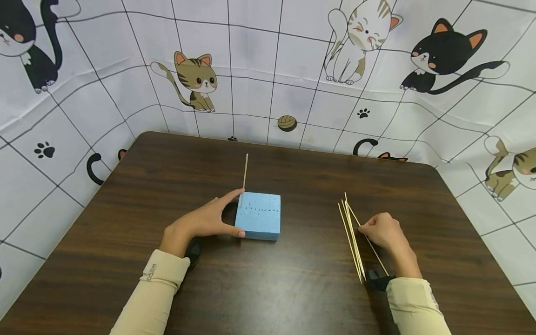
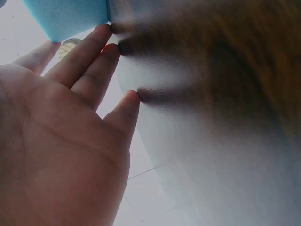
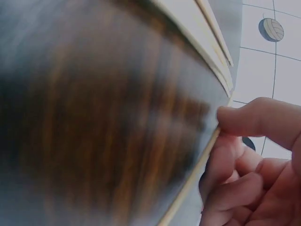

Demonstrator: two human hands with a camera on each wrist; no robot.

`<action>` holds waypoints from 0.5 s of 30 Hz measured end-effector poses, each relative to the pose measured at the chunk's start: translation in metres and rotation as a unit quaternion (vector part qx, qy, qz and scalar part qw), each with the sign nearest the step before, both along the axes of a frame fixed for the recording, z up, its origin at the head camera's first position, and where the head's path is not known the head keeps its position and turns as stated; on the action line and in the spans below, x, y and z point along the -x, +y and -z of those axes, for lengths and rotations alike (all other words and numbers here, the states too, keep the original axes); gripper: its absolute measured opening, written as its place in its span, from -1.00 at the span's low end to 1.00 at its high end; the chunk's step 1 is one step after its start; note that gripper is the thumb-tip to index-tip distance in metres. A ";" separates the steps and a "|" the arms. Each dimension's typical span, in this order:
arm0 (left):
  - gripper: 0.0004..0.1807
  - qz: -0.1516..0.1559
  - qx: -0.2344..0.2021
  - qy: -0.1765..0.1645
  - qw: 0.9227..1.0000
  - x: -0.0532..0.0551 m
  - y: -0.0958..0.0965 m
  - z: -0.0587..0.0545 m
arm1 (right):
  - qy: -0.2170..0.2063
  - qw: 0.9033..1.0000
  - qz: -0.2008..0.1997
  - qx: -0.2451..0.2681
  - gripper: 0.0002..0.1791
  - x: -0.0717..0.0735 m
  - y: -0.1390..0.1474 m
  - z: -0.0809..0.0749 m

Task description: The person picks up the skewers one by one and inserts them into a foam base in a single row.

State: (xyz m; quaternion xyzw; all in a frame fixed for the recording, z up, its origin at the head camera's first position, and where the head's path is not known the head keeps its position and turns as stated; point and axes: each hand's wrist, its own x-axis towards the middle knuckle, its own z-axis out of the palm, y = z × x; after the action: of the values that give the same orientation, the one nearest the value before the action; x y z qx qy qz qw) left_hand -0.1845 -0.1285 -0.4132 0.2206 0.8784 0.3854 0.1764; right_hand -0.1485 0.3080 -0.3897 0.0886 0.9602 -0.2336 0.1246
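Observation:
My left hand (image 1: pixel 205 217) holds a light-blue foam block (image 1: pixel 260 218) by its left side, thumb at the front corner and index finger at the back corner. Rows of small dark holes run across the block's top. One thin wooden stick (image 1: pixel 245 171) stands upright in it near the back left. Over on the right, my right hand (image 1: pixel 384 230) pinches another wooden stick (image 3: pixel 188 181) between thumb and fingers. That stick slants beside a narrow bunch of several like sticks (image 1: pixel 354 246), its far end close to theirs.
The dark wood-grain table (image 1: pixel 301 274) lies under everything. Behind and around it hangs a white sheet (image 1: pixel 251 93) with grid lines and printed cats. Black wrist straps (image 1: pixel 194 252) show at the cuffs of both pale sleeves.

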 end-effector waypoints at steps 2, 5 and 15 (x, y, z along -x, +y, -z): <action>0.23 0.000 -0.001 0.001 1.000 0.000 0.000 0.000 | 0.006 1.000 -0.002 -0.001 -0.73 -0.001 0.000 -0.001; 0.23 0.000 -0.003 0.001 1.000 -0.001 0.000 0.000 | 0.019 1.000 -0.005 0.001 -0.75 -0.004 0.001 -0.004; 0.23 0.002 0.003 0.003 1.000 -0.001 0.001 -0.001 | 0.160 0.987 -0.013 0.012 -0.89 -0.005 -0.010 -0.023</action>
State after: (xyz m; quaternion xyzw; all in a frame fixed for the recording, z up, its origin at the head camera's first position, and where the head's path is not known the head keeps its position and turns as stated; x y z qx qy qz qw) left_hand -0.1839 -0.1280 -0.4127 0.2231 0.8799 0.3813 0.1749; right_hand -0.1440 0.2978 -0.3665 0.0363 0.9660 -0.2545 -0.0267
